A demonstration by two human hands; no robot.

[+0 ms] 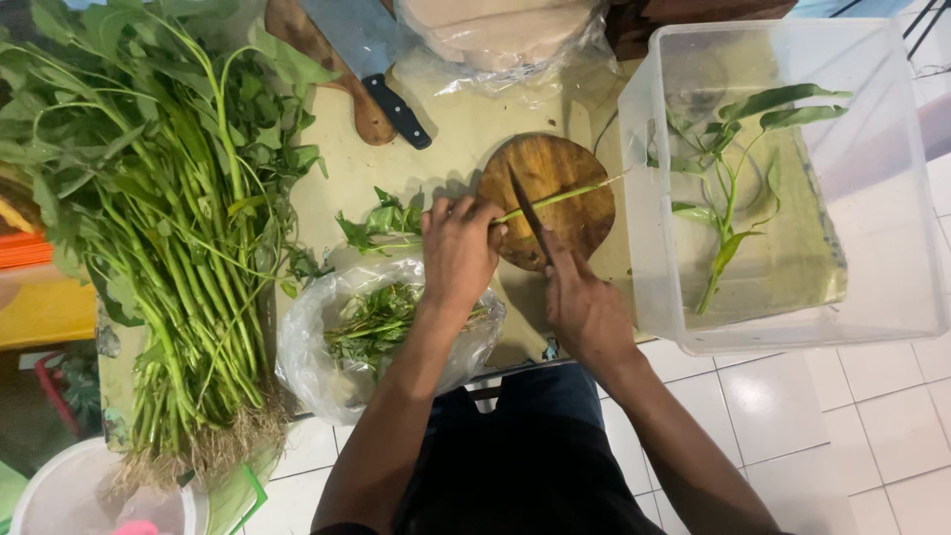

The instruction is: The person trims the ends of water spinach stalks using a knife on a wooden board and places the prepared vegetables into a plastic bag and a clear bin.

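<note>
**Knife on a green stem at the round board**

My left hand (458,253) pinches a long green stem (555,198) in closed fingers (466,210), holding it flat across the round wooden board (570,188); the stem runs from my fingertips rightward to the rim of the clear plastic tub (892,248). My right hand (584,307) is wrapped shut around a knife (528,210), its blade lying across the stem just beside my left fingertips. A plastic bag of trimmings (381,322) sits under my left wrist, and a big bundle of leafy greens (168,228) lies on the bench (456,129) to the left.
</note>
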